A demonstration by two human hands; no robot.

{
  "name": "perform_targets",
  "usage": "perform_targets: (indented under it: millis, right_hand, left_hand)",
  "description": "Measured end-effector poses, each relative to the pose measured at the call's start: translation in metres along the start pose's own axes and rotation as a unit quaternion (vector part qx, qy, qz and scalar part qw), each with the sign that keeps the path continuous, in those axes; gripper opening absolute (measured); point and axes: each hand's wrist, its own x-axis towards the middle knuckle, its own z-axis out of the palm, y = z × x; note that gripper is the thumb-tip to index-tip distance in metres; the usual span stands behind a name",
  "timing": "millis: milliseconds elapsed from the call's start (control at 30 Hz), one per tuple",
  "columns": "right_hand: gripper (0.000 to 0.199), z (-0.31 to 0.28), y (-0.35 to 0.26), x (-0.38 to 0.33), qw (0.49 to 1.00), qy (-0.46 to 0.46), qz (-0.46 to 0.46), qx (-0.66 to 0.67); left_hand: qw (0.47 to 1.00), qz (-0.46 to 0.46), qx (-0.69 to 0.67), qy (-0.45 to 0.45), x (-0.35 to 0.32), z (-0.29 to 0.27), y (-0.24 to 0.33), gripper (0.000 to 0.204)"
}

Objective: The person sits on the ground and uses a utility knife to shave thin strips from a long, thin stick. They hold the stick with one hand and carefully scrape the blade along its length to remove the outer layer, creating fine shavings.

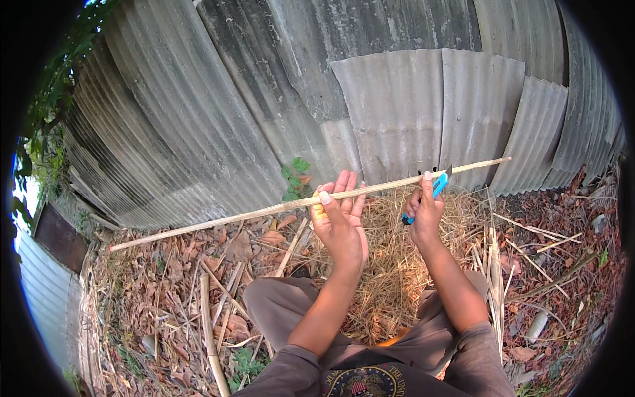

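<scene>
A long, thin bamboo stick (390,186) is held up in front of me, slanting from low on the left to higher on the right. My left hand (344,238) is palm up, its thumb pressing the stick down across the fingers, which are mostly stretched out. My right hand (426,221) is closed round a light-blue utility knife (440,186) with a dark end. The knife's blade sticks out beside the stick, and the right thumb lies against the stick. Whether the blade touches the stick, I cannot tell.
Straw-like shavings (380,278) lie between my bent knees. A bamboo pole (210,331) rests in dry leaves on the left, and bundled bamboo strips (495,284) lie on the right. A corrugated sheet wall (198,126) stands close ahead, with a green plant (294,177) at its foot.
</scene>
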Motion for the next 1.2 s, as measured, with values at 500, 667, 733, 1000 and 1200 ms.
perform_targets:
  millis: [500, 667, 733, 1000, 1200]
  right_hand:
    - [0.022, -0.073, -0.067, 0.069, 0.992, 0.092, -0.088, -0.018]
    - [0.023, -0.075, -0.074, 0.077, 0.990, 0.109, -0.090, 0.006]
    - [0.021, -0.079, -0.076, 0.077, 0.991, 0.098, -0.090, 0.004]
    - [0.022, -0.101, -0.095, 0.084, 0.986, 0.120, -0.119, -0.006]
    - [0.023, -0.093, -0.081, 0.078, 0.991, 0.101, -0.087, 0.016]
  left_hand:
    - [0.446, 0.182, 0.830, -0.281, -0.027, -0.096, 0.125, 0.058]
    - [0.365, 0.069, 0.907, -0.200, -0.007, -0.202, 0.190, 0.029]
    - [0.397, 0.027, 0.902, -0.169, -0.018, -0.226, 0.212, 0.023]
    - [0.448, 0.040, 0.892, -0.052, -0.067, -0.289, 0.268, 0.031]
    - [0.186, -0.107, 0.977, 0.001, -0.100, -0.303, 0.331, 0.071]
